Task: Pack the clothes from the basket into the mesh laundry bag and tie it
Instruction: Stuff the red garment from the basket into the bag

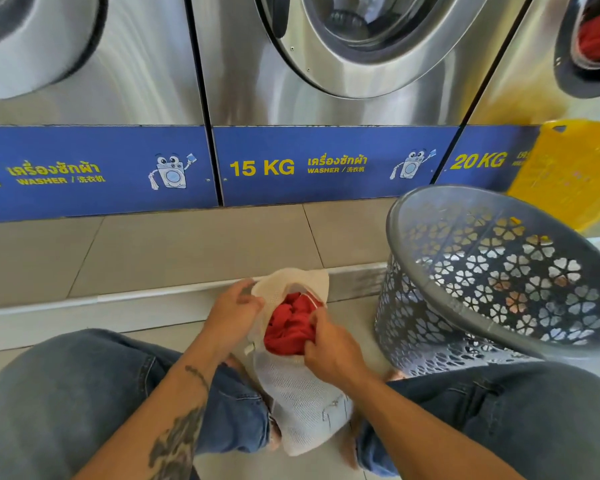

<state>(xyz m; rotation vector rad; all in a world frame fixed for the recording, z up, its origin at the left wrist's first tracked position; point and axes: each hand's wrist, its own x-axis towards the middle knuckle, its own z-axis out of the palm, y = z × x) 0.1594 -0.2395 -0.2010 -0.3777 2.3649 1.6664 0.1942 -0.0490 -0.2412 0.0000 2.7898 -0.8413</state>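
Observation:
A white mesh laundry bag (302,400) lies on the floor between my knees, its mouth turned away from me. Red clothes (290,327) bulge out of the mouth. My left hand (234,313) grips the left rim of the bag's mouth and holds it apart. My right hand (329,348) is closed on the red cloth at the right side of the mouth. The grey perforated basket (440,289) stands tilted to the right; no clothes show inside it.
Steel washers (326,109) with a blue panel fill the wall ahead, above a raised tiled step (187,251). A yellow basket (568,174) leans at the far right. My knees in blue jeans (84,386) flank the bag.

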